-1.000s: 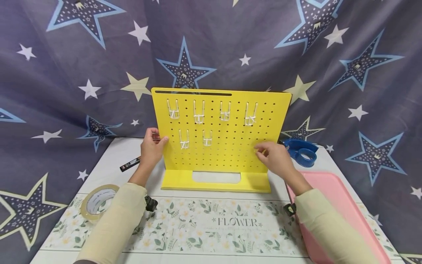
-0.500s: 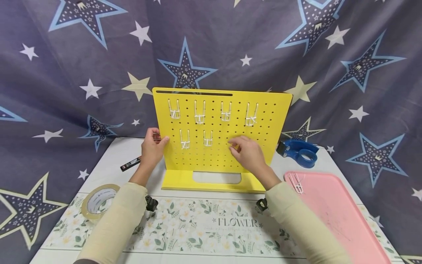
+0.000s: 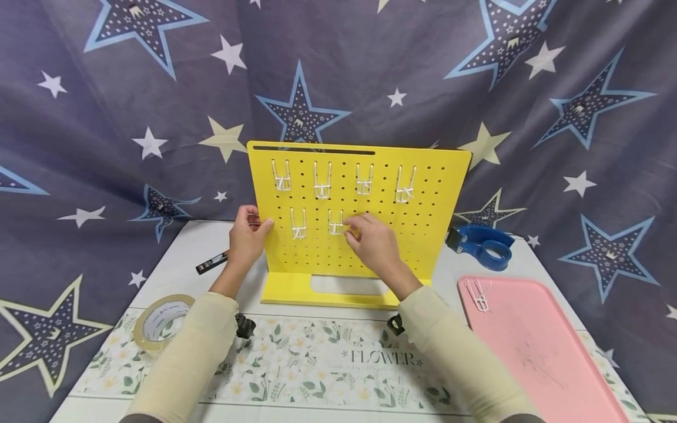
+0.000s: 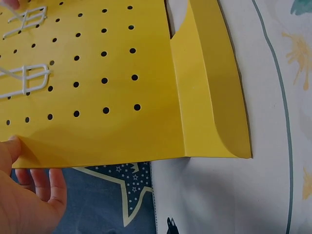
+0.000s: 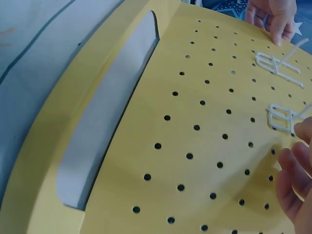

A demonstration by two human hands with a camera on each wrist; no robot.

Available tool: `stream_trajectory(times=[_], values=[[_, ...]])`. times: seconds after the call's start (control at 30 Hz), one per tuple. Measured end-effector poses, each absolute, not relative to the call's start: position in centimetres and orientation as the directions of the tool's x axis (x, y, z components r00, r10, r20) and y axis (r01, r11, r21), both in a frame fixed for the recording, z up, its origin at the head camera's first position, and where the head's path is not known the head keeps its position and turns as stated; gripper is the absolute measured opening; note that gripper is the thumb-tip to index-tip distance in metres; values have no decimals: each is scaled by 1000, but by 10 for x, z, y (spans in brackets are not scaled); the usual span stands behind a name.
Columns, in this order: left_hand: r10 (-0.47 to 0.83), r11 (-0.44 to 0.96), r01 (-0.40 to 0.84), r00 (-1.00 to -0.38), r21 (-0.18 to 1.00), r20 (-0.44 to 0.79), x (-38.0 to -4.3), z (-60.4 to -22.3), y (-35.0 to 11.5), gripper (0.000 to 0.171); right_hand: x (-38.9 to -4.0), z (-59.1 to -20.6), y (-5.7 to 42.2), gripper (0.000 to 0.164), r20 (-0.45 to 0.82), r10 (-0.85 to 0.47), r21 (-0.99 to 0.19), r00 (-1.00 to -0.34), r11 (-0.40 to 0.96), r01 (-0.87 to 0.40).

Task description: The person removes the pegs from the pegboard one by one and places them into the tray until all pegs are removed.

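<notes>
A yellow pegboard [image 3: 402, 235] stands upright on its base, with several white wire hooks in its upper row. Below them hang two more, a left hook [image 3: 298, 224] and a right hook [image 3: 335, 223]. My left hand [image 3: 247, 238] grips the board's left edge, thumb on the front and fingers behind it. In front of the board, my right hand [image 3: 372, 241] has its fingers loosely bent, with fingertips right beside the lower right hook. The right wrist view shows a fingertip overlapping that hook [image 5: 280, 119]; no hook lies between thumb and fingers.
At the right lies a pink tray [image 3: 510, 329] with white wire hooks [image 3: 478, 295] in its far left corner. A blue tape dispenser [image 3: 483, 247] sits behind it. On the left are a tape roll [image 3: 145, 326] and a black marker-like stick [image 3: 211, 262].
My right hand has moved left across the board's front, from its right side to the lower right hook, uncovering the hooks in the tray. My left hand keeps its grip on the edge.
</notes>
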State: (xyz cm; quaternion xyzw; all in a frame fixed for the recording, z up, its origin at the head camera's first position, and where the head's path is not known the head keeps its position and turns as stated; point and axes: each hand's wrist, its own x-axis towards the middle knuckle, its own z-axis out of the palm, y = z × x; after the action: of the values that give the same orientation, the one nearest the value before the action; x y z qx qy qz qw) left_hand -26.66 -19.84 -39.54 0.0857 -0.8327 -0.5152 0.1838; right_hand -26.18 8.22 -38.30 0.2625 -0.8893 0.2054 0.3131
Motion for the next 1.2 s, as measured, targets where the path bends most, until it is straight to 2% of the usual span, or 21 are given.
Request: stream_trajectory(times=[0.17,0.37,0.83,1.2], values=[[-335,455,39,-918,890,211,-266,-396,-198,32,-263,-387,73,16,690,-339,-157,-639,792,-590],[-330,451,36,-921,892,205,-266,-395,-198,32,-265,-390,66,13,714,-321,-159,-622,791,-591],[-336,454,41,-917,890,214,-267,-396,-198,32,-266,-391,58,10,713,-289,-159,-639,821,-548],[-331,455,53,-917,889,224,-267,-397,-199,31,-266,-391,52,8,729,-271,-146,-628,835,-530]])
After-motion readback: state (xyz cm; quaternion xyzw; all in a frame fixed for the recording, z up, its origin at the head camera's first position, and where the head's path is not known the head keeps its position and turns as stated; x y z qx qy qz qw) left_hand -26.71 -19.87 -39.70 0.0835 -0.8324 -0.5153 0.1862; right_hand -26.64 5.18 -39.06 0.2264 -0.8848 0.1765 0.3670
